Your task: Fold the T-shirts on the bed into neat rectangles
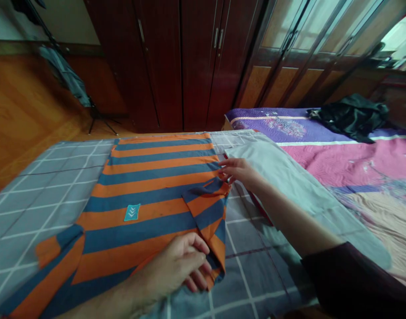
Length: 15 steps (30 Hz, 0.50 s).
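Note:
A shirt point(129, 190) with wide orange and blue-grey stripes lies spread on a checked grey bedsheet, a small teal patch point(132, 212) on it. One sleeve point(58, 246) reaches out at the left; the fabric on the right side is folded inward over the body. My left hand point(189, 261) hovers at the lower right of the shirt beside that fold, fingers loosely bent and apart, with no cloth visibly gripped. At the shirt's right edge, my right hand point(237, 170) has its fingertips and thumb closed on the striped fabric by the fold.
A pale green cloth point(282, 177) with a red edge lies right of the shirt, beneath my right forearm. Beyond it a purple and pink bedspread point(322, 153) carries a dark garment point(352, 115). Dark red wardrobes point(189, 66) stand behind the bed, and a tripod stand point(96, 115) at the left.

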### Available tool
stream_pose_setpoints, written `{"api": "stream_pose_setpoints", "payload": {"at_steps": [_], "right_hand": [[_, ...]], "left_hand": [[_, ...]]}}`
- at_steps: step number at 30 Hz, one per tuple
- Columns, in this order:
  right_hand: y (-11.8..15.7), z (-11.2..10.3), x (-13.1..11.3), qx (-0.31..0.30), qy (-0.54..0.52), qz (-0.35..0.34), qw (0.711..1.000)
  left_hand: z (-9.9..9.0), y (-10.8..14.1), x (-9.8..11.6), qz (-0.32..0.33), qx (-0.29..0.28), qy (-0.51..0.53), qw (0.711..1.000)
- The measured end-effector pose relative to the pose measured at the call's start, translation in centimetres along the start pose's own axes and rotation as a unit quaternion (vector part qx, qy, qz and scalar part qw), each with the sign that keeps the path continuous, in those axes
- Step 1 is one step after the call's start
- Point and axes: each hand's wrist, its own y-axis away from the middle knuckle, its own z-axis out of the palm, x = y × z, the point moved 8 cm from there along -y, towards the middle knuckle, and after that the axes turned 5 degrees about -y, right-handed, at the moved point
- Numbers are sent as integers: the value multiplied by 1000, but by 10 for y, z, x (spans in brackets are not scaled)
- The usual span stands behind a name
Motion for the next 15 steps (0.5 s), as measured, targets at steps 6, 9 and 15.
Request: {"api": "stream_pose_setpoints", "payload": {"at_steps": [6,9,15], "right_hand": [[-13,1,3,18,185,-29,982],[-11,5,12,-2,226,-31,974],[-13,8,16,-2,246,-49,968]], "left_hand": [[-51,-12,74,263,285,-390,835],[-42,-21,81,311,275,-443,795],[30,-20,52,404,68,-594,693]]}}
